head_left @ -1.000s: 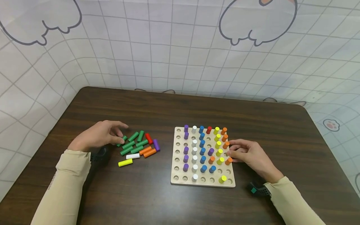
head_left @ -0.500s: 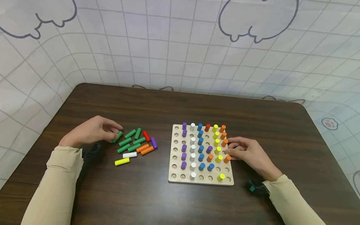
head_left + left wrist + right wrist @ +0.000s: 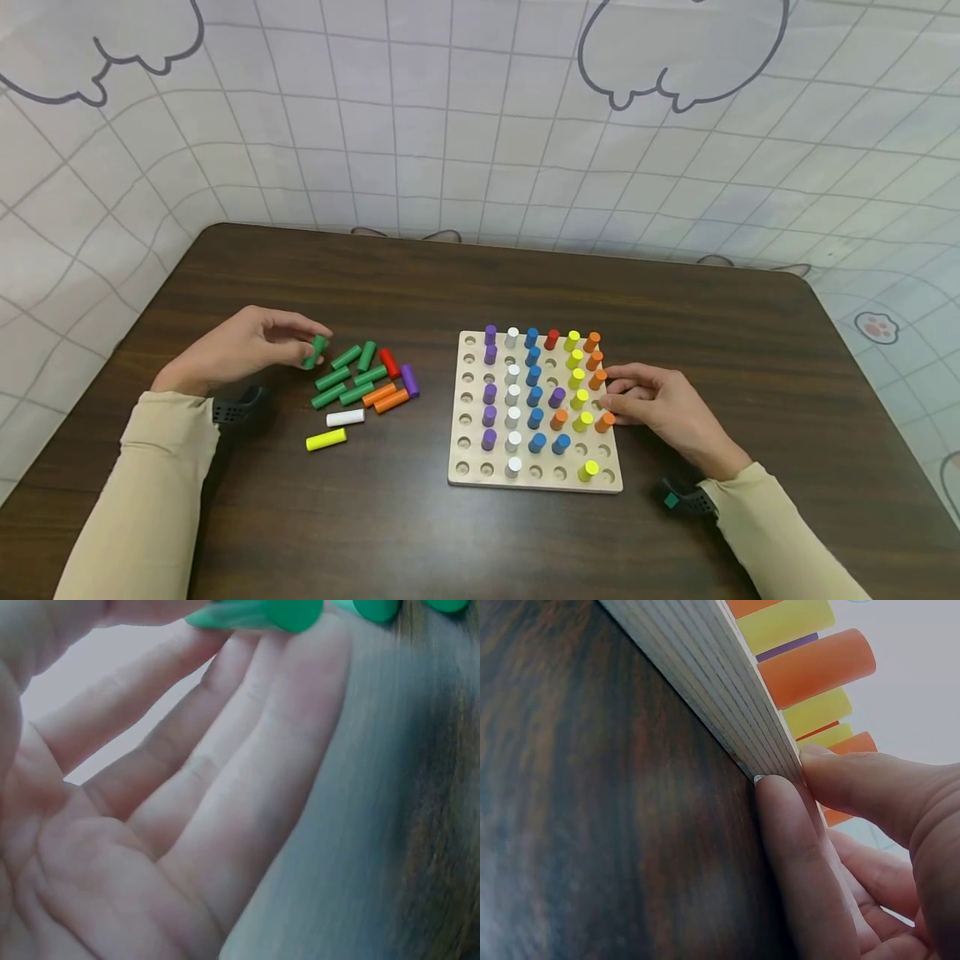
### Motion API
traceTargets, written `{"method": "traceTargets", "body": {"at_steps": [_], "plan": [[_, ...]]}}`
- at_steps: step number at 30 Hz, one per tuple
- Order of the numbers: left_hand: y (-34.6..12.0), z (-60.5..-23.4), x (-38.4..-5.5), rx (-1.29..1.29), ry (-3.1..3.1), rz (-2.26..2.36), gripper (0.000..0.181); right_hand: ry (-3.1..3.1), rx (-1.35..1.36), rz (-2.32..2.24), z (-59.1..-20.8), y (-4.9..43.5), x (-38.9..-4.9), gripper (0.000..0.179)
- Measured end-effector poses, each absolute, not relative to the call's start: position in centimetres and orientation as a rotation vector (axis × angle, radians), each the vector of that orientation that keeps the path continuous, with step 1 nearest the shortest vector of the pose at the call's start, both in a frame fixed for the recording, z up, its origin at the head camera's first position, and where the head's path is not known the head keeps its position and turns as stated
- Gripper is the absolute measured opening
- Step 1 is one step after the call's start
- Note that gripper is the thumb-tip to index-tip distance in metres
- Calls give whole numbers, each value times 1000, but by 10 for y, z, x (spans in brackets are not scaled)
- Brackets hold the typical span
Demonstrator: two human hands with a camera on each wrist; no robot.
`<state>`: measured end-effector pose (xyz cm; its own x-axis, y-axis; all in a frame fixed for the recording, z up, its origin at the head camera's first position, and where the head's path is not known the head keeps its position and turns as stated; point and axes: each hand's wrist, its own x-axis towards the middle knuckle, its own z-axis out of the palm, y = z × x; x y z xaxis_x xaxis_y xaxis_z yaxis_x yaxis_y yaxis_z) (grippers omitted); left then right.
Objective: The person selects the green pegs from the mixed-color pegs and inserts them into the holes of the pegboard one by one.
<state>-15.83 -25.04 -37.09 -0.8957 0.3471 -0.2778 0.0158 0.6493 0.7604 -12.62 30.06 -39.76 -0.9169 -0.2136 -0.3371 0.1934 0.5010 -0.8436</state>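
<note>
My left hand (image 3: 247, 343) pinches a green wooden peg (image 3: 315, 352) between thumb and fingertips at the left end of the loose pegs. In the left wrist view that peg (image 3: 292, 610) lies against the fingertips at the top. My right hand (image 3: 670, 410) grips the right edge of a square wooden pegboard (image 3: 525, 485). The right wrist view has the thumb on the board's upper edge and a finger along its plywood side (image 3: 727, 712). Upright purple, white, blue, red, yellow and orange pegs stand in the board, and its leftmost column of holes is bare.
Between the hands lie several loose green pegs (image 3: 332, 380), a red peg (image 3: 389, 362), a purple peg (image 3: 409, 381), two orange pegs (image 3: 392, 402), a white peg (image 3: 346, 417) and a yellow peg (image 3: 326, 440). The dark wooden table (image 3: 375, 533) meets a grid-patterned cloth (image 3: 420, 167) behind.
My left hand has taken hold of a green peg and tipped it more upright beside the others. The right hand stays at the board's edge. The whole view has shifted slightly.
</note>
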Motion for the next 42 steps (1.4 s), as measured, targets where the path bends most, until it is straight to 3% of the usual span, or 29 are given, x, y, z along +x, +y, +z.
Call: {"method": "traceTargets", "body": {"at_steps": [17,28,42], "plan": [[-237,-366,-158,265,2449,1270,39,2381,-35,-1352,-394,304,-128,67],[-204,-350,-159,223,2443,1504,45,2379,-26,-1364,-398,307,-127,67],[-159,-327,-174,319,2382,1830,37,2364,-53,-1389,-403,302,-129,64]]}}
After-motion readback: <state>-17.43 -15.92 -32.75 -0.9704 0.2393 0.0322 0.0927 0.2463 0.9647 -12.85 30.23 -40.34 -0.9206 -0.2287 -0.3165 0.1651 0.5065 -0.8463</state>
